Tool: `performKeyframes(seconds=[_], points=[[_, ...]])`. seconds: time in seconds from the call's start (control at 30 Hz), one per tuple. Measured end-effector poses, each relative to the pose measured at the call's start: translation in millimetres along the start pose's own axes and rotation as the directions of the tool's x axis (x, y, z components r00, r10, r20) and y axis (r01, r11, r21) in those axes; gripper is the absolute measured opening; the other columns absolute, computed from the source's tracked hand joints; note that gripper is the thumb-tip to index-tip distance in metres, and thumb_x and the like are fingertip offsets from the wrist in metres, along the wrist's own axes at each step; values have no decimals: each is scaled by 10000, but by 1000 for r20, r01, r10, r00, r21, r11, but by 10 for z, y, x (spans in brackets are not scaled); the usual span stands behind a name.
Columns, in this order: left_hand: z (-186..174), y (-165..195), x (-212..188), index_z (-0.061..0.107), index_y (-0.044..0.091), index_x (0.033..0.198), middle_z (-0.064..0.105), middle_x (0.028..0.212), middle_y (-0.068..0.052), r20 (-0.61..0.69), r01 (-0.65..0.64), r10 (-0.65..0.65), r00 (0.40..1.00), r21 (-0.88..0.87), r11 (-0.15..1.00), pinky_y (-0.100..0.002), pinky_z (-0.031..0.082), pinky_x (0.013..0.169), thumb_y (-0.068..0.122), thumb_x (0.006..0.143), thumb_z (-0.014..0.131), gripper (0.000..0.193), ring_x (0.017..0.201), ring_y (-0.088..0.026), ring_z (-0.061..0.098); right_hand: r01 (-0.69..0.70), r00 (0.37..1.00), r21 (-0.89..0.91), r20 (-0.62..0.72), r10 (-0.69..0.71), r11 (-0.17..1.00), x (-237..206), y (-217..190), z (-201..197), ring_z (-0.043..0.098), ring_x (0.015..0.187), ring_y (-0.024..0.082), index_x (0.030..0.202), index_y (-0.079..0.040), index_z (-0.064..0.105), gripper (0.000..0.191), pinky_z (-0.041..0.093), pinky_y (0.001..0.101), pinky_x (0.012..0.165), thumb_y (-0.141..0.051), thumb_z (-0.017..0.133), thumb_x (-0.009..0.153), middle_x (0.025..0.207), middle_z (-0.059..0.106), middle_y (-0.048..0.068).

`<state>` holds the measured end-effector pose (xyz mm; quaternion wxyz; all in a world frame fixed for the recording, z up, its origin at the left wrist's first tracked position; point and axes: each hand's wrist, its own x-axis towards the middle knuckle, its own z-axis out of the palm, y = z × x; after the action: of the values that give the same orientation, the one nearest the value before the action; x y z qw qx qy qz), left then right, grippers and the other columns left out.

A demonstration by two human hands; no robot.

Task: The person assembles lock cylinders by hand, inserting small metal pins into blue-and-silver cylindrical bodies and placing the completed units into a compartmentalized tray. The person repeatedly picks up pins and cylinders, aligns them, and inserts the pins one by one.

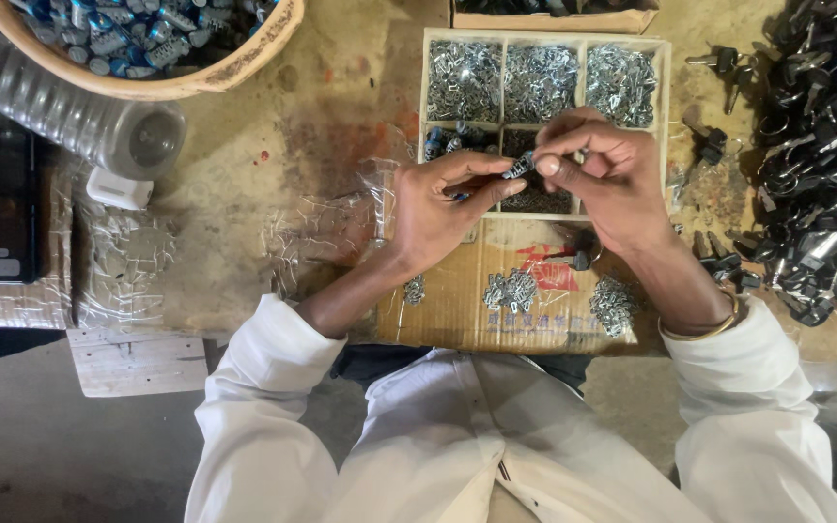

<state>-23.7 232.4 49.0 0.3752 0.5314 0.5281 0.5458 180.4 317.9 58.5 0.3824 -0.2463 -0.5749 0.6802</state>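
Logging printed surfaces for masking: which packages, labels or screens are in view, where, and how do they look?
Flattened cardboard sheet: under the wrists, brown with a red and blue print.
Small white block: left, beside the clear plastic bottle; print not discernible.
Screens: none.

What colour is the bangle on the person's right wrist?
Gold-coloured. The thin bangle sits just above the white sleeve, seen clearly in the head view.
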Motion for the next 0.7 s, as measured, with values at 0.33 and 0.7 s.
performKeyframes(seconds=[0.33, 0.7], points=[[-21, -12, -7, 771, 20, 1047, 802, 1014, -89, 3, -32, 32, 999, 62, 998, -271, 688, 809, 103, 876, 854, 207, 897, -148, 797, -52, 999, -67, 7, 53, 996, -21, -44, 114, 624, 1113, 144, 1155, 35, 727, 189, 525, 265, 959, 131, 648, 1012, 1228, 642, 97], [-12, -133, -8, 779, 62, 1027, 805, 952, -71, -9, -128, 131, 991, 143, 981, -246, 673, 695, 149, 882, 857, 186, 811, -132, 802, 20, 998, -517, -40, -47, 856, -11, -71, 104, 592, 842, 86, 1088, -24, 764, 206, 449, 191, 656, 99, 784, 925, 1159, 672, 85]])
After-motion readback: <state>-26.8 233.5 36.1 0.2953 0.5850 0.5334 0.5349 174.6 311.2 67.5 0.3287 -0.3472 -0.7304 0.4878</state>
